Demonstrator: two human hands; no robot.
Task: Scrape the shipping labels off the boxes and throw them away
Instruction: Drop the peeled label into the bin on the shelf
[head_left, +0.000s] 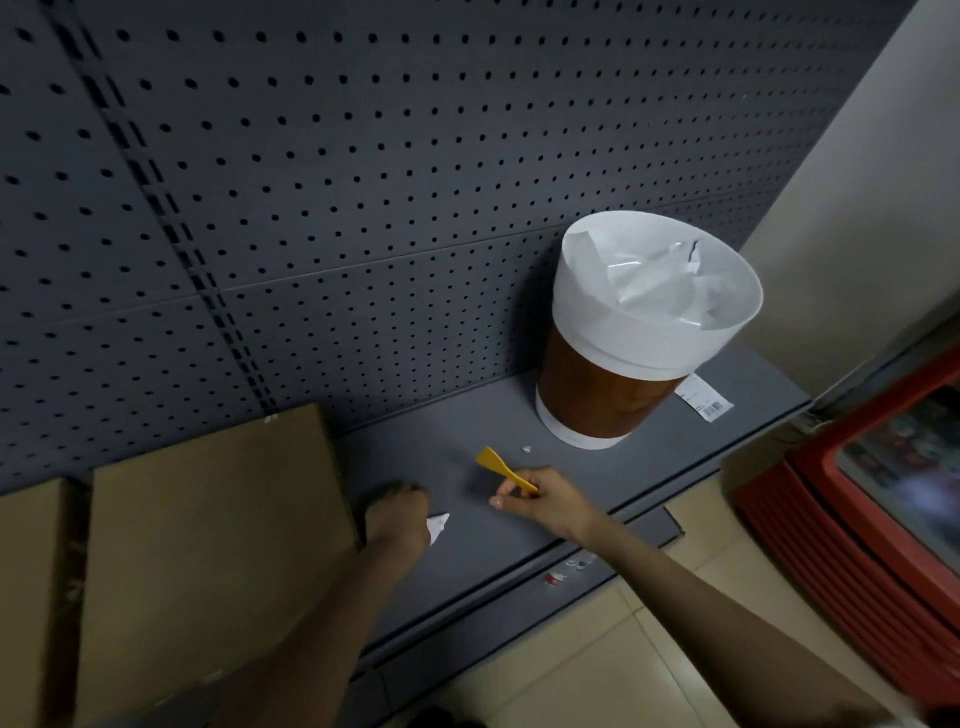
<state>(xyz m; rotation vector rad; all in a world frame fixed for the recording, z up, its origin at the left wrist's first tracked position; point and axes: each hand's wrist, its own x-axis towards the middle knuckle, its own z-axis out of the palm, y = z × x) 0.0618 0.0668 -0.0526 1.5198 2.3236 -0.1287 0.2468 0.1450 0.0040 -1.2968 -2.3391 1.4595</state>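
Boxes: two plain cardboard boxes (208, 525) leaned on the grey pegboard (311, 182) at the shelf's left, both cut off by the frame. Left hand (397, 514) was blurry, fingers curled around a crumpled white label scrap (437, 525). Right hand (540, 496) pinched one yellow plastic scraper (501, 467). One round brown bin (623, 364), white liner stuffed with paper, stood further right, half hiding a flat barcode label (706, 397).

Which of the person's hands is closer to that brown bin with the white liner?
The right hand, holding the yellow scraper, sits just in front of the bin. The left hand, holding a white paper scrap, is farther off, by the cardboard box.
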